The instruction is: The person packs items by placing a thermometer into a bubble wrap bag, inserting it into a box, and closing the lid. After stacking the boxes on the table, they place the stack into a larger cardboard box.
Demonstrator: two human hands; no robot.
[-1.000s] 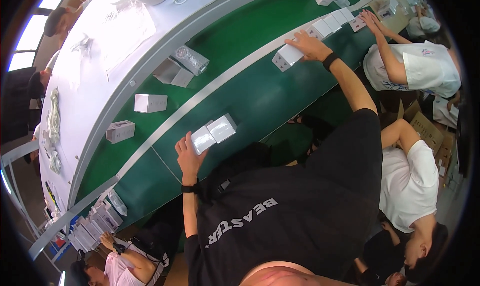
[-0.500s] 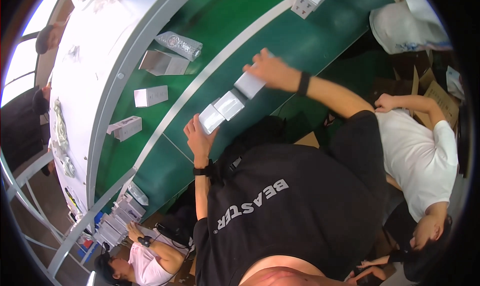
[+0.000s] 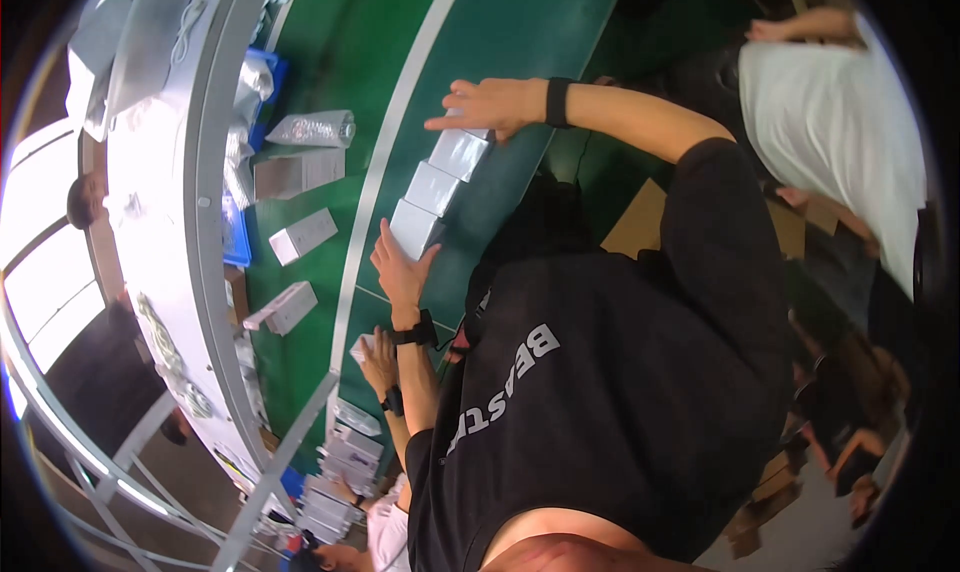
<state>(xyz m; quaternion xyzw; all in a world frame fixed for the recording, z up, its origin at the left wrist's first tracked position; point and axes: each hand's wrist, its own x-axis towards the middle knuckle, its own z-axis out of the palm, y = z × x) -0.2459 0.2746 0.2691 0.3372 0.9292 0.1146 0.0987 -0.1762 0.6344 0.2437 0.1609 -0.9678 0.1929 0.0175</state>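
Observation:
Several small white boxes [image 3: 432, 189] stand in a slanting row on the green work surface [image 3: 500, 32], touching end to end. At the near end, my left hand [image 3: 402, 275] has thumb and fingers on either side of the last box [image 3: 414, 228]. My right hand [image 3: 500, 106] straddles the far-end box [image 3: 474, 129], its fingers on the left and its thumb on the right. That box is partly hidden by the hand. Both wrists wear black bands.
Left of a pale strip [image 3: 383, 152] lie separate white cartons [image 3: 304, 236], an open carton [image 3: 300, 174] and a clear plastic packet [image 3: 315, 129]. A co-worker's hand [image 3: 378, 364] holds a small box just below my left wrist. A metal rail [image 3: 275, 462] crosses lower left.
My right hand has moved left with its box, and the gap in the row has gone. The view has turned. A co-worker's hand has come up near my left wrist.

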